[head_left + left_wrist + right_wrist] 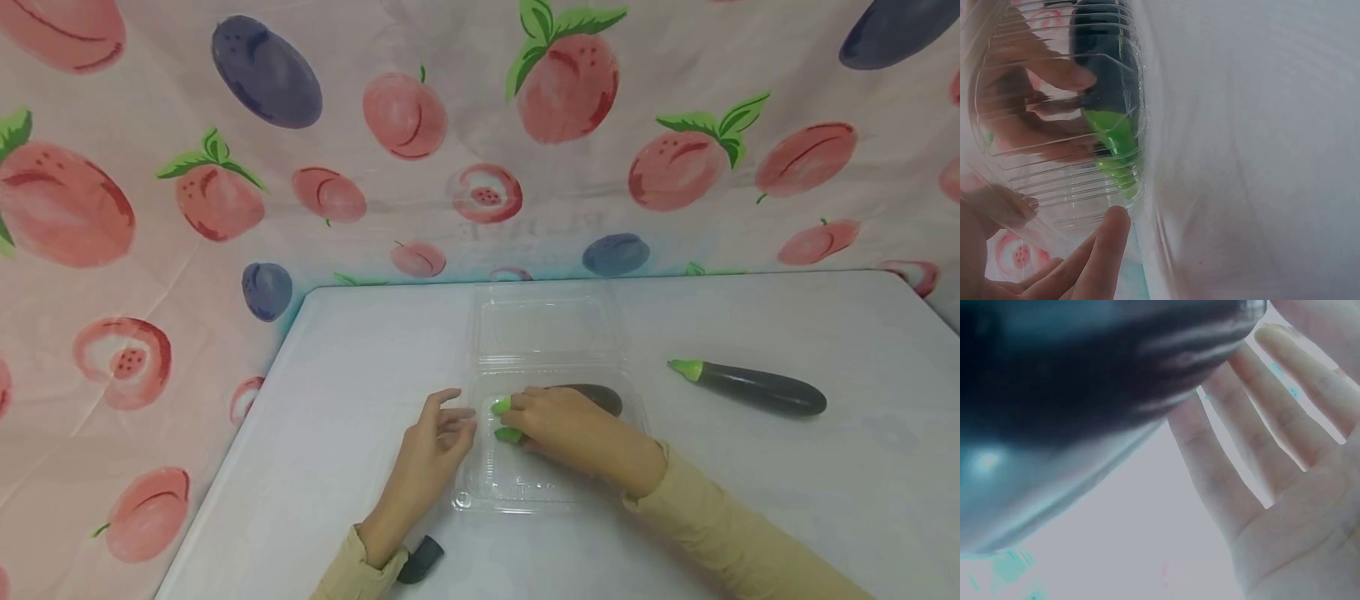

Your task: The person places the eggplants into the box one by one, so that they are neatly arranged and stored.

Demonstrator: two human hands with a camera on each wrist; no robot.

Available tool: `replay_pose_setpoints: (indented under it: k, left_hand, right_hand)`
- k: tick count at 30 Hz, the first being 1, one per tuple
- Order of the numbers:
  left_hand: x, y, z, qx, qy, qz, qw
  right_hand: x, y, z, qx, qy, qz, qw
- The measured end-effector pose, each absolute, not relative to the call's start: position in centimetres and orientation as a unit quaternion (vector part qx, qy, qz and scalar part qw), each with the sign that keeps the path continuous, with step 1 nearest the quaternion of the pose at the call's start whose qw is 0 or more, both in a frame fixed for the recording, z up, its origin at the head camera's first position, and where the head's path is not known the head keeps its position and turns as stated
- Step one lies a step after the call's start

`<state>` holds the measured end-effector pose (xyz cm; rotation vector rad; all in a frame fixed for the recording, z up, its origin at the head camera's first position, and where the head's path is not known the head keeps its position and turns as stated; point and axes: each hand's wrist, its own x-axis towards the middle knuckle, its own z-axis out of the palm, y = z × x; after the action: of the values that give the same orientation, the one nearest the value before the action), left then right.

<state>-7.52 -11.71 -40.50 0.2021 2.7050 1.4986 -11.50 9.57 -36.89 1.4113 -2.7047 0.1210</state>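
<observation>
Now, near eggplant (508, 435): seen within the clear box (502, 506), its green end pointed left, its body largely hidden by the right hand (573, 429).
Far eggplant (602, 397): placed alongside, green end also pointed left, long axis laid across the box.
Right-hand grip: the near eggplant is pinched between thumb and fingers.
Left hand (429, 454): fingers loosely parted by the box's left wall; whether it is touched cannot be told.
Lid (547, 329): folded back, away from the person.
Loose eggplant (765, 390): left on the white table (360, 375), right of the box, green end pointed left.

Head camera looks down; 2 wrist cameras sit close, seemingly low.
</observation>
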Motion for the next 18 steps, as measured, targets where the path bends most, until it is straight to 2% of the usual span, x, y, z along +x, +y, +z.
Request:
replay_pose_setpoints:
  k: [18]
  left_hand:
    - [-7.62,-11.79,-40.7,0.067,0.876,0.478,0.025]
  right_hand:
    - [-11.26,10.48,-36.25,0.429,-0.902,0.048,0.028]
